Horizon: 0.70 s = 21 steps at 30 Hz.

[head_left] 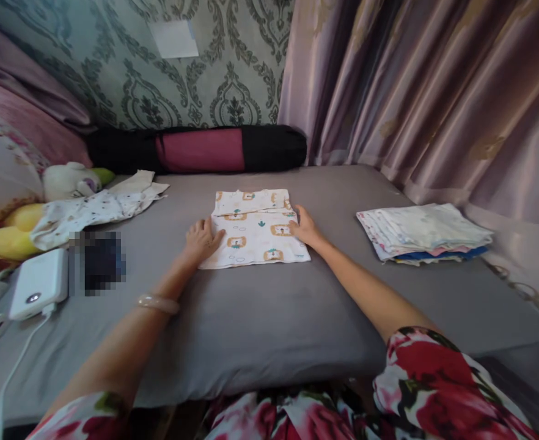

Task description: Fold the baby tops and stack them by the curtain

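on one folded cloth [255, 237], two hands [200, 240] [307, 228]

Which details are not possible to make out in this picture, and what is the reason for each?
All in the head view:
Patterned cloth: its lower layers, hidden by its top layer.
Left hand: its palm, turned away from the camera.
Folded stack: most inner surfaces, covered by the top cloth.
Dark item: its identity, masked by pixel blocks.
Wall paper sheet: any writing, too blurred.

Both arms [359, 278] reach forward, hands [200, 241] apart, thumbs [295, 227] turned inward.
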Available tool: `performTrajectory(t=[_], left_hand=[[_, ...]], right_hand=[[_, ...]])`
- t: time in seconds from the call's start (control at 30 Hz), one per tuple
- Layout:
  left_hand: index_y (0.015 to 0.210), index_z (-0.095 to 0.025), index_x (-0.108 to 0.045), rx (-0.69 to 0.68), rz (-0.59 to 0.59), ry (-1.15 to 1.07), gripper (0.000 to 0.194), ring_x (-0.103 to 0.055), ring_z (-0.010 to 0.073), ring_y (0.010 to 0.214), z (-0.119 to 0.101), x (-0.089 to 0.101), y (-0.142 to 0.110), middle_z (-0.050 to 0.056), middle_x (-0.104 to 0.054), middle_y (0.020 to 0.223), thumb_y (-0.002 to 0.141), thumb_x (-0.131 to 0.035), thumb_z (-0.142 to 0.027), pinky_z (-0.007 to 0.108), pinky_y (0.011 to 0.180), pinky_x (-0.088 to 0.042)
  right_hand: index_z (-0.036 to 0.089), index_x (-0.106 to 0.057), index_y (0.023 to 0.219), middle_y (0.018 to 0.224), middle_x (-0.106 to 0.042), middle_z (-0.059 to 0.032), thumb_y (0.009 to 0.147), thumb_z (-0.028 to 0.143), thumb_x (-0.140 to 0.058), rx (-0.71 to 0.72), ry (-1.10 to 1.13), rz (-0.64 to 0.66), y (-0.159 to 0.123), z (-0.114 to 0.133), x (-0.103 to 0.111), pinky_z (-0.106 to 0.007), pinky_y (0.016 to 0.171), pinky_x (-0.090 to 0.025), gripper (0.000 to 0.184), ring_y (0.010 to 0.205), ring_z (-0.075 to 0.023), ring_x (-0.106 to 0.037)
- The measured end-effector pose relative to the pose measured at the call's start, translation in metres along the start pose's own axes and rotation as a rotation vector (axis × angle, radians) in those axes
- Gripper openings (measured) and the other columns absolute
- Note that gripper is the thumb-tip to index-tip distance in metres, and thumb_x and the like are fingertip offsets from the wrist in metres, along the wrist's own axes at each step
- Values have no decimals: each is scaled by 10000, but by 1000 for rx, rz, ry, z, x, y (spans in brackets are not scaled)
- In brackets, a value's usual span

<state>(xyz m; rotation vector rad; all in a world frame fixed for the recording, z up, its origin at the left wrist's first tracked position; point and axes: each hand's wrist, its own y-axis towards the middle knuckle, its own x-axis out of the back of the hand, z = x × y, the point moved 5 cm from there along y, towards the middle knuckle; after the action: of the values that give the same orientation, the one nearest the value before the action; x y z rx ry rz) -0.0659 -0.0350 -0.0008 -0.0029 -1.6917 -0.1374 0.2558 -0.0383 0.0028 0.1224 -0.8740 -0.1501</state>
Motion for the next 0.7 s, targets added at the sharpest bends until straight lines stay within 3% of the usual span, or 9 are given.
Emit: performTrajectory(t=[0.1, 0.23, 0.4, 0.53, 0.63, 0.7], left_hand=[[1404, -38, -394, 72, 24, -5, 710, -490, 398, 1247, 16, 11, -20, 267, -543, 1304, 878, -435, -513, 496, 1000, -402], [1355, -52, -420, 67, 123, -126, 655, -605, 322, 1093, 23, 20, -41, 197, -662, 1095, 843, -513, -448, 413, 925, -462], [1276, -118, -490, 87, 215, -237, 567, -654, 286, 943, 24, 20, -60, 128, -699, 925, 834, -533, -470, 371, 815, -487], [1384, -132, -421, 80, 276, -362, 690, -652, 241, 788, 24, 18, -68, 59, -677, 788, 804, -547, -484, 331, 714, -488], [1455, -165, -361, 54, 326, -514, 751, -602, 193, 631, 23, 19, -71, -11, -620, 650, 792, -536, -472, 295, 620, -463], [1408, -184, -452, 21, 329, -618, 713, -572, 175, 600, 21, 23, -72, -22, -595, 631, 774, -540, -498, 282, 592, -446]], right_hand=[[92, -439, 1375, 1300, -583, -180, 838, 133, -544, -136, 102, 17, -20, -15, 14, -327, 928, -495, 549, 1062, -198, -627], [111, -497, 1304, 1006, -696, -97, 848, 179, -571, -178, 113, 98, -51, -13, 27, -271, 772, -504, 467, 800, -150, -651], [148, -542, 1263, 771, -683, -15, 848, 233, -595, -156, -28, 160, -83, -1, 34, -240, 675, -436, 427, 713, -150, -618], [201, -556, 1272, 682, -641, 34, 845, 237, -554, -77, -23, 227, -96, 4, 35, -232, 621, -398, 428, 623, -135, -564], [188, -664, 1092, 679, -620, 23, 855, 266, -505, -33, 68, 282, -98, 4, 35, -233, 609, -398, 297, 604, -126, -533], [166, -700, 963, 698, -622, 4, 852, 297, -490, -24, 144, 320, -98, 3, 37, -238, 618, -412, 271, 625, -128, -536]])
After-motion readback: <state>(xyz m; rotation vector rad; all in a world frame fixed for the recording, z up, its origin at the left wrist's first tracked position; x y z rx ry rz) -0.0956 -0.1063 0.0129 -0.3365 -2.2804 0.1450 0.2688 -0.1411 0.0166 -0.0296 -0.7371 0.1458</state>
